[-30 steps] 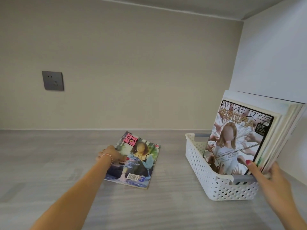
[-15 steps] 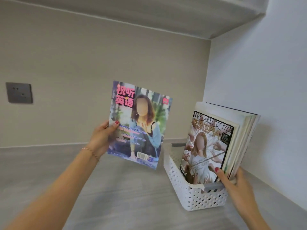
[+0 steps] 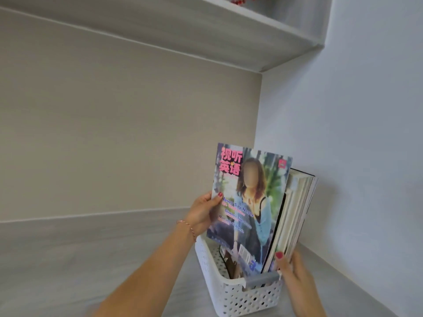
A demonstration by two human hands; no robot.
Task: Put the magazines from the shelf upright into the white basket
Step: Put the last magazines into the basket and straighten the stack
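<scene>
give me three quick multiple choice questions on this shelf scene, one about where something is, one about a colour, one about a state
1. Where is the white basket?
A. on the shelf surface near the right wall
B. on the upper shelf
C. on the floor

2. What colour are the large title characters on the magazine held by the left hand?
A. black
B. pink
C. yellow

3. What is the right hand doing?
A. hanging free
B. lifting the basket
C. holding the stacked magazines leaning to the right

Answers: 1 A, it stands in the corner by the right wall. 2 B, the characters are pink. 3 C, its fingers grip the stack's lower edge.
</scene>
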